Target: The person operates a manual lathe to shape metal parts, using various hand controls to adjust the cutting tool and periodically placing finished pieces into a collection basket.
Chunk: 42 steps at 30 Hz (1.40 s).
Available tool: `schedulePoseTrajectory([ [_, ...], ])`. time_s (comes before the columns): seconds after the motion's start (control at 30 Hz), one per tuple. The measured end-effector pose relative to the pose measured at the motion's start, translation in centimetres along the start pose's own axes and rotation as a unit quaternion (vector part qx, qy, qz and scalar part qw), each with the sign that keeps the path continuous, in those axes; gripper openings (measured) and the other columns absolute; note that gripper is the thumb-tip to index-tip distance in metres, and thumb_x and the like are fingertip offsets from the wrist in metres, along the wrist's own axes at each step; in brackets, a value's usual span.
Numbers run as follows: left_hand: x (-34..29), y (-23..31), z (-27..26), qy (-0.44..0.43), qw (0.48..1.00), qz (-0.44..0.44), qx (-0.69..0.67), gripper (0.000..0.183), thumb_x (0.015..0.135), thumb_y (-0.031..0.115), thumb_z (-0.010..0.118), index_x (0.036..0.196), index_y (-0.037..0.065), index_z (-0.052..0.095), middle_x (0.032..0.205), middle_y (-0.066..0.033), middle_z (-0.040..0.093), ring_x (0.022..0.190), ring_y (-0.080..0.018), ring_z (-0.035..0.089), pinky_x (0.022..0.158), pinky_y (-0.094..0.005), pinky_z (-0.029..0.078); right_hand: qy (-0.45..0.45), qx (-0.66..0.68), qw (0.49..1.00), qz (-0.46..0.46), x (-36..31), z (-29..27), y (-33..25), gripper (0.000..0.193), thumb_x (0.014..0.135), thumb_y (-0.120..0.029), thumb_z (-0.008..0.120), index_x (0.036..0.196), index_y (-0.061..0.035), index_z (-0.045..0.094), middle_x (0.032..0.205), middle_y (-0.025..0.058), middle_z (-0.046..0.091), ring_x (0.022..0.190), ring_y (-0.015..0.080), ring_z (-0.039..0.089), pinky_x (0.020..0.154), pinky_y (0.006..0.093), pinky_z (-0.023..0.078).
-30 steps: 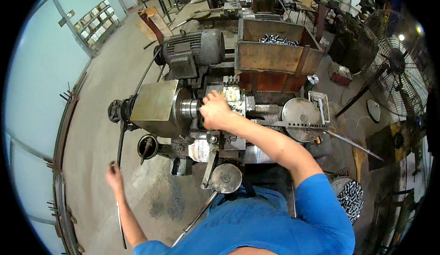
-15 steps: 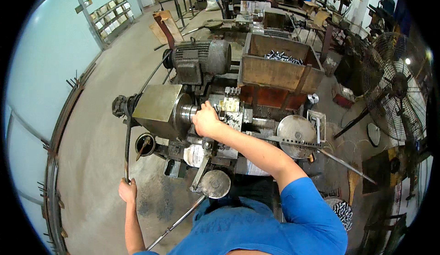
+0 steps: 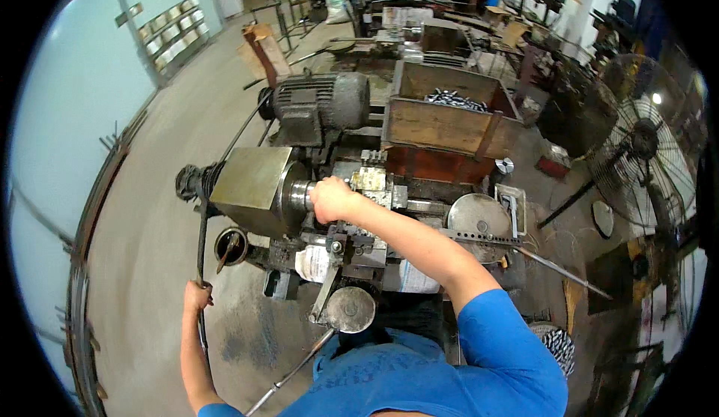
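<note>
Right hand (image 3: 329, 198): fingers curled at lathe spindle nose (image 3: 301, 195), right of boxy headstock (image 3: 251, 186); whether pinching anything, cannot tell. Left hand (image 3: 198, 297): fist closed round long dark lever (image 3: 201, 245). Below headstock, round pot (image 3: 219, 247), dark inside, brown stick (image 3: 227, 255) leaning in it. Beyond lathe, rectangular bin (image 3: 434, 128) holding shiny metal pieces (image 3: 455, 100). Lower right, round basket (image 3: 540, 329), similar pieces heaped inside. Shirt (image 3: 359, 391): faint chest lettering, blurred.

Left fingers (image 3: 205, 294) curled, right hand (image 3: 329, 200) farther forward
</note>
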State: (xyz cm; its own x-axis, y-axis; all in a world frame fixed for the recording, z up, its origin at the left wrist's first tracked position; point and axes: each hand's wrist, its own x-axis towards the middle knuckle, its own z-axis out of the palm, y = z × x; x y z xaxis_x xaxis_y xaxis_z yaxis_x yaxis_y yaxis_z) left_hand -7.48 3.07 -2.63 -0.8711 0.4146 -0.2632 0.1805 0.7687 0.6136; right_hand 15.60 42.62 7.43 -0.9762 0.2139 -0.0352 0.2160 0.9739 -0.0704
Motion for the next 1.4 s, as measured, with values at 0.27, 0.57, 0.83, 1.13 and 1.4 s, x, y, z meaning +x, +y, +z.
schedulePoseTrajectory([
  [0.27,0.2,0.3,0.9,0.028,0.989,0.069,-0.125,0.015,0.076,0.009,0.058,0.073,-0.005,0.055,0.052,-0.0081,0.054,0.041,-0.0174,0.055,0.040,-0.0299,0.048,0.159,0.008,0.987,0.004,-6.8,-6.5,2.4,0.021,0.055,-0.022,0.062,0.062,-0.0031,0.065,0.069,0.0150,0.063,0.084,0.0308,0.059,0.072,0.0369,0.050],
  [0.57,1.7,1.5,1.7,0.020,0.979,0.104,-0.172,0.019,0.079,0.013,0.061,0.078,-0.004,0.052,0.058,-0.0081,0.053,0.046,-0.0158,0.053,0.043,-0.0306,0.048,0.438,-0.076,0.872,0.205,-17.6,-10.3,14.5,0.044,0.056,-0.020,0.062,0.098,-0.0057,0.065,0.126,0.0191,0.046,0.109,0.0361,0.047,0.094,0.0399,0.040],
  [0.83,1.5,-3.1,-0.2,-0.029,0.966,0.009,-0.258,0.027,0.082,0.022,0.066,0.094,0.000,0.056,0.058,-0.0054,0.052,0.047,-0.0152,0.051,0.048,-0.0326,0.048,0.264,0.131,0.851,0.435,-41.1,-0.8,11.5,0.034,0.057,-0.019,0.062,0.085,0.0002,0.066,0.107,0.0180,0.058,0.095,0.0322,0.055,0.083,0.0384,0.046],
  [1.13,3.4,-0.6,1.0,-0.112,0.958,0.029,-0.263,0.030,0.084,0.027,0.062,0.101,0.003,0.059,0.060,-0.0012,0.051,0.053,-0.0125,0.052,0.055,-0.0306,0.051,-0.092,0.183,0.703,0.681,-60.0,20.7,3.5,0.030,0.065,-0.026,0.059,0.081,-0.0010,0.065,0.088,0.0235,0.063,0.089,0.0340,0.061,0.080,0.0387,0.049],
  [1.4,3.5,-1.8,0.1,-0.132,0.957,0.004,-0.258,0.035,0.085,0.029,0.062,0.106,0.001,0.058,0.063,-0.0028,0.052,0.058,-0.0124,0.053,0.059,-0.0303,0.051,-0.192,0.197,0.674,0.685,-59.4,28.3,5.1,0.046,0.063,-0.028,0.062,0.101,-0.0028,0.062,0.111,0.0168,0.059,0.103,0.0292,0.057,0.085,0.0359,0.047],
])
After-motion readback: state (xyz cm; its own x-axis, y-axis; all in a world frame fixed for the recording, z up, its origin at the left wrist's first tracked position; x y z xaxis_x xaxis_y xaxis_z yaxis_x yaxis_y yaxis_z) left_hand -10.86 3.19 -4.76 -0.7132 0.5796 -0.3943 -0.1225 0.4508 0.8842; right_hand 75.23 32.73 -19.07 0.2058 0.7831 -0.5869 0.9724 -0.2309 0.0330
